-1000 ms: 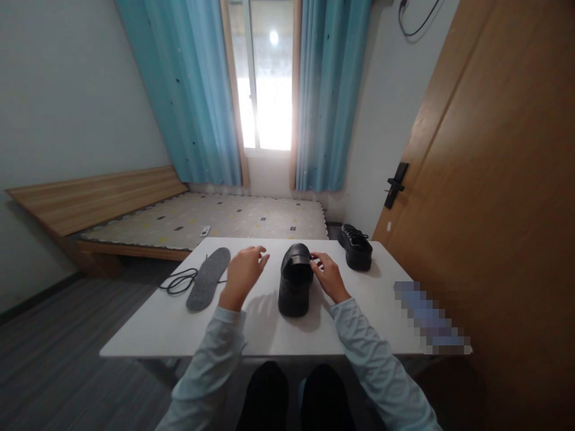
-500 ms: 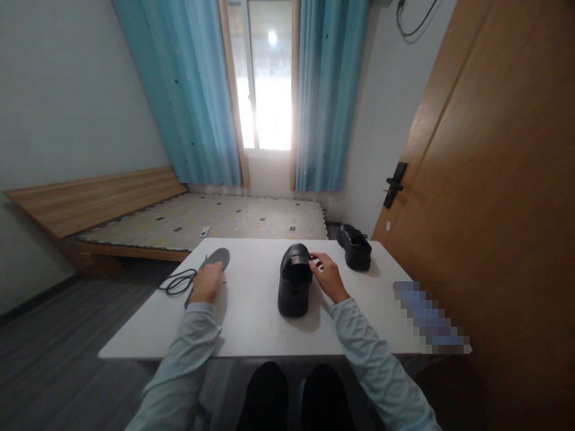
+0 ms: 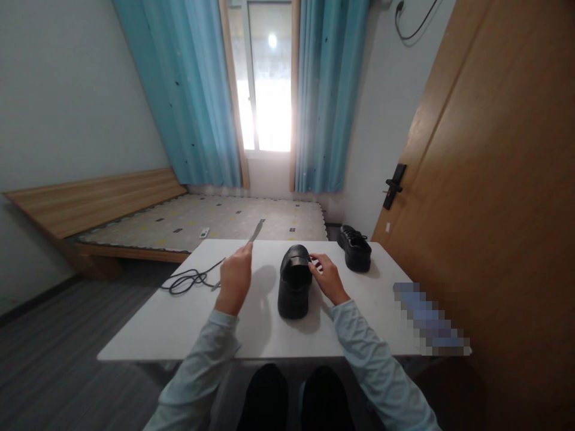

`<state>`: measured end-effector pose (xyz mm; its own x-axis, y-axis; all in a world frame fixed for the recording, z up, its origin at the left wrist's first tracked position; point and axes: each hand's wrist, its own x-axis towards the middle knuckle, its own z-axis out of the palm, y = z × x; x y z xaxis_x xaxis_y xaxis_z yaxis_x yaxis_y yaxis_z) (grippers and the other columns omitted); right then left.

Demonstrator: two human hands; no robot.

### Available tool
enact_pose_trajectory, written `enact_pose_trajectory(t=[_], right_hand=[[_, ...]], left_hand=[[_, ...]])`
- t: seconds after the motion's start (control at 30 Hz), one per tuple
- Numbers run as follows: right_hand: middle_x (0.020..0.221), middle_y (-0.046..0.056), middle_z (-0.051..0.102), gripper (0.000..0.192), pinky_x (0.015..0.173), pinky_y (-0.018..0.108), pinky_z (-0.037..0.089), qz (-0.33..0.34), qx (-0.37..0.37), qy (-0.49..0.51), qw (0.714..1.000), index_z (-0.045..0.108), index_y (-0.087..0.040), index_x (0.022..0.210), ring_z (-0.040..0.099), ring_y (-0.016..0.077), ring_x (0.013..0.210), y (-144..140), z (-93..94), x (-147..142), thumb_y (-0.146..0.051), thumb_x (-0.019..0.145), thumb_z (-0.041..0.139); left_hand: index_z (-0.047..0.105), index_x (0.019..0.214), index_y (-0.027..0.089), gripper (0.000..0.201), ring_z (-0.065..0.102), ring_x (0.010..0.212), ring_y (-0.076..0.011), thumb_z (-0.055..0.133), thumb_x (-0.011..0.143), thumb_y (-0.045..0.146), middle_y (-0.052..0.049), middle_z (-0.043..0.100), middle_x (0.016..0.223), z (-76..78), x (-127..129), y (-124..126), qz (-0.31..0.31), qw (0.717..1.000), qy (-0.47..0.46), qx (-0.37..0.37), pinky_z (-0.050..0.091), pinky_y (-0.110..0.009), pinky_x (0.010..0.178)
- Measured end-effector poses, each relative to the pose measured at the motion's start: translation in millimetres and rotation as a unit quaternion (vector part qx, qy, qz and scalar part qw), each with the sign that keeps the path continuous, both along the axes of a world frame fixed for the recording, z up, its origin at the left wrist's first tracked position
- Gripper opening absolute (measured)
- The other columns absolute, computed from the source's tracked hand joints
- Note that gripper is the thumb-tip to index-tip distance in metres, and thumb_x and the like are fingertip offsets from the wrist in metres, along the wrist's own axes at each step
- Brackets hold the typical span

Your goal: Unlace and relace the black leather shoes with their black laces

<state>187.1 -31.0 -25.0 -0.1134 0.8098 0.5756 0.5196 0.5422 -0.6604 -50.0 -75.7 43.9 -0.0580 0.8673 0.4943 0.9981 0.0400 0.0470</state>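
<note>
At centre, hands: both over the white surface (image 3: 179, 323), sleeves pale blue.
Left hand (image 3: 236, 278): raised, fingers pinched on the insole (image 3: 256, 231), which is seen edge-on and sticks up toward 1 o'clock from the fingertips.
Right hand (image 3: 329, 279): fingers curled against the right side of the near shoe's opening, holding it steady.
Near shoe (image 3: 294, 281): black, upright on its sole between the hands, toe toward 12 o'clock, opening facing up.
Lace (image 3: 186, 279): black, loosely coiled on the surface at 9 o'clock from the left hand, just beside it.
Far shoe (image 3: 354, 246): black, laced, at 1 o'clock from the right hand, near the surface's far right corner.
Bed (image 3: 135, 218): beyond the surface at 11 o'clock.
Door (image 3: 494, 179): brown, at 3 o'clock.
</note>
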Motion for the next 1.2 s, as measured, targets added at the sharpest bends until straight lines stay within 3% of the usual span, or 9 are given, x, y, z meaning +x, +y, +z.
enact_pose_trajectory(t=[0.1,0.23,0.37,0.5,0.7,0.9,1.03,1.2], right_hand=[[0.106,0.009,0.061,0.029,0.077,0.034,0.049,0.019,0.002,0.034,0.999,0.061,-0.019,0.107,0.057,0.021,0.096,-2.3,3.7,0.2,-0.034,0.085,0.051],[0.111,0.01,0.064,0.033,0.085,0.037,0.048,0.062,-0.036,0.131,0.989,0.062,-0.02,0.108,0.056,0.0226,0.107,-3.9,9.9,0.8,-0.042,0.087,0.048],[0.11,0.01,0.066,0.042,0.086,0.037,0.048,0.106,-0.067,0.219,0.968,0.058,-0.019,0.114,0.06,0.023,0.105,-0.8,10.8,0.7,-0.047,0.086,0.048],[0.114,0.009,0.065,0.04,0.087,0.037,0.049,0.105,-0.08,0.259,0.957,0.06,-0.018,0.11,0.059,0.0233,0.107,1.0,9.9,-0.1,-0.047,0.083,0.051],[0.099,0.006,0.069,0.032,0.087,0.034,0.048,0.106,-0.076,0.288,0.949,0.064,-0.016,0.099,0.061,0.0214,0.097,-4.9,15.3,-0.1,-0.04,0.079,0.055],[0.073,0.005,0.069,0.026,0.066,0.032,0.051,-0.004,-0.097,0.328,0.94,0.065,-0.014,0.075,0.061,0.019,0.069,-2.2,9.7,2.8,-0.038,0.065,0.068],[0.079,0.006,0.071,0.028,0.07,0.034,0.052,0.016,-0.101,0.35,0.931,0.067,-0.014,0.079,0.063,0.0193,0.072,-0.5,8.2,3.1,-0.037,0.063,0.071],[0.081,0.006,0.072,0.03,0.072,0.034,0.052,0.043,-0.106,0.361,0.926,0.067,-0.014,0.082,0.065,0.0196,0.074,-4.1,10.8,2.4,-0.037,0.064,0.072]], left_hand=[[0.049,0.127,0.013,0.038,0.064,0.101,-0.0242,0.039,0.09,0.009,-0.016,0.061,0.12,5.2,29.9,-12.7,-0.076,0.997,-0.014,0.024,0.053,-0.031,0.079],[0.052,0.124,0.014,0.037,0.06,0.109,-0.0229,0.046,0.087,0.008,-0.015,0.06,0.122,-0.6,58.7,-27.7,-0.168,0.983,0.009,0.071,0.052,-0.031,0.087],[0.054,0.121,0.011,0.037,0.059,0.111,-0.0245,0.048,0.085,0.007,-0.016,0.062,0.119,-13.2,74.0,-36.7,-0.216,0.97,0.039,0.103,0.051,-0.034,0.092],[0.054,0.12,0.01,0.036,0.059,0.112,-0.0259,0.048,0.085,0.007,-0.016,0.062,0.119,-21.1,83.3,-45.4,-0.25,0.959,0.067,0.119,0.051,-0.036,0.091],[0.057,0.115,0.01,0.03,0.061,0.107,-0.0246,0.047,0.087,0.008,-0.015,0.064,0.116,-27.2,99.9,-63.7,-0.266,0.951,0.105,0.114,0.051,-0.037,0.089],[0.06,0.108,0.01,0.024,0.063,0.102,-0.0238,0.049,0.087,0.01,-0.014,0.067,0.106,-38.7,117.7,-77.3,-0.284,0.949,0.11,0.081,0.051,-0.037,0.088],[0.06,0.105,0.012,0.021,0.062,0.099,-0.0247,0.051,0.085,0.011,-0.013,0.066,0.102,-30.7,121.7,-91.8,-0.279,0.955,0.084,0.053,0.049,-0.043,0.089],[0.06,0.082,0.017,0.006,0.062,0.083,-0.0227,0.055,0.084,0.015,-0.007,0.065,0.08,0.9,113.2,-100.7,-0.297,0.953,0.058,-0.025,0.051,-0.038,0.075]])
